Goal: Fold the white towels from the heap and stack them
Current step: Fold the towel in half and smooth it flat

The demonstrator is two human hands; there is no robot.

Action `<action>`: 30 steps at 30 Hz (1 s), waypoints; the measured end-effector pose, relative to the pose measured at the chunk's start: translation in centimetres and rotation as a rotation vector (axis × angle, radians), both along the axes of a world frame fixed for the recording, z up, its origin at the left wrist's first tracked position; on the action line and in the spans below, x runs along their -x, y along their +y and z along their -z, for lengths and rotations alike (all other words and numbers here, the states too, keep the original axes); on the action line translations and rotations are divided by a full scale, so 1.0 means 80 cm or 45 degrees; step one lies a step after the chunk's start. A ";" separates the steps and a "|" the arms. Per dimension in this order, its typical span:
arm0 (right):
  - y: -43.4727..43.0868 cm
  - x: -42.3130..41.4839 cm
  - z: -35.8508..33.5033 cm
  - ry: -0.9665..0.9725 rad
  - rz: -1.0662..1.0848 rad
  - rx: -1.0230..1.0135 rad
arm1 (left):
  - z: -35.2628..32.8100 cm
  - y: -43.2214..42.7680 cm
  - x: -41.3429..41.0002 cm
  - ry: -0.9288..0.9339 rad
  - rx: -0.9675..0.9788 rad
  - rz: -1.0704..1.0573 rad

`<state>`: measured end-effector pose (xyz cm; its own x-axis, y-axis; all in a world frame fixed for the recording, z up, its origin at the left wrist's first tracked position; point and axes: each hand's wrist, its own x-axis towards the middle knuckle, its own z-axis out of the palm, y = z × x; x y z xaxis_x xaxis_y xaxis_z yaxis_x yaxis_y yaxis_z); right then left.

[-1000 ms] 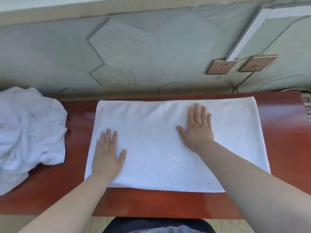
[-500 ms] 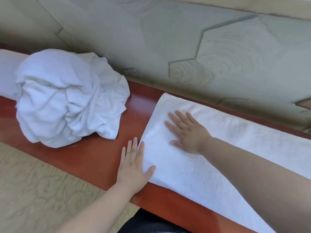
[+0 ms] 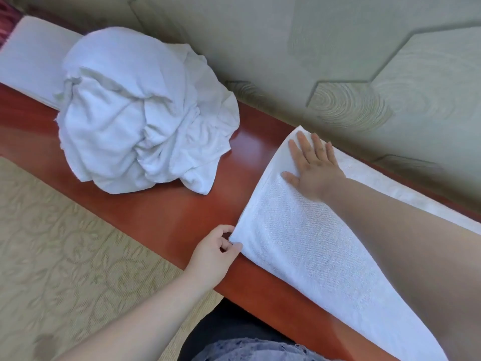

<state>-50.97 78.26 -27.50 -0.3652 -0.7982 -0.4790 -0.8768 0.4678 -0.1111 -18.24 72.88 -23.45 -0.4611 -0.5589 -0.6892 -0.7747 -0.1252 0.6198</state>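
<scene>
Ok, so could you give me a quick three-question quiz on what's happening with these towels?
1. True or false: the right hand lies flat on the spread towel.
2. The left hand pinches the towel's: A corner, B middle, C far edge?
3. What lies on the table to the left of the towel?
Key: 1 true; 2 A; 3 the heap.

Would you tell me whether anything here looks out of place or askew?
Nothing stands out: the spread towel lies flat on the table, the left hand pinches its near corner, the right hand rests on it, and the heap sits apart.
</scene>
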 end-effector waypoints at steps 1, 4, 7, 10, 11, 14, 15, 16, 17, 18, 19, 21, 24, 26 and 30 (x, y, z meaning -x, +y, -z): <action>0.000 0.000 0.000 -0.003 0.000 -0.009 | 0.000 0.001 -0.001 0.005 -0.039 -0.011; -0.001 -0.001 0.001 -0.010 -0.002 -0.025 | -0.003 0.006 -0.001 0.049 -0.090 -0.031; -0.001 0.002 -0.001 -0.020 -0.030 -0.027 | -0.006 0.007 0.003 0.037 -0.068 -0.035; 0.010 -0.008 -0.013 0.084 -0.035 0.043 | -0.002 0.001 0.009 -0.003 -0.121 -0.028; 0.017 -0.017 -0.017 0.124 -0.042 0.100 | -0.002 -0.001 0.011 -0.001 -0.141 -0.012; 0.051 -0.056 -0.020 0.038 -0.156 0.168 | -0.002 -0.004 0.018 0.060 -0.147 0.045; 0.064 -0.066 -0.016 0.004 -0.203 0.127 | -0.005 -0.004 0.019 0.093 -0.141 0.050; 0.075 -0.072 -0.011 -0.009 -0.228 0.089 | -0.005 -0.003 0.020 0.119 -0.133 0.057; 0.083 -0.073 -0.006 -0.012 -0.232 0.070 | -0.006 -0.002 0.020 0.129 -0.121 0.072; 0.087 -0.072 -0.002 -0.016 -0.223 0.067 | -0.006 -0.001 0.019 0.115 -0.105 0.099; 0.088 -0.069 0.000 -0.022 -0.214 0.060 | -0.005 0.001 0.016 0.080 -0.092 0.130; 0.085 -0.066 0.000 -0.038 -0.213 0.035 | -0.004 0.004 0.012 -0.011 -0.077 0.166; 0.082 -0.065 0.000 -0.041 -0.218 -0.002 | -0.012 -0.001 0.012 -0.061 -0.030 0.166; 0.081 -0.065 -0.001 -0.047 -0.209 -0.027 | -0.017 -0.010 0.011 -0.037 0.079 0.059; 0.080 -0.066 -0.001 -0.064 -0.200 -0.031 | -0.007 -0.019 0.005 -0.148 0.249 0.018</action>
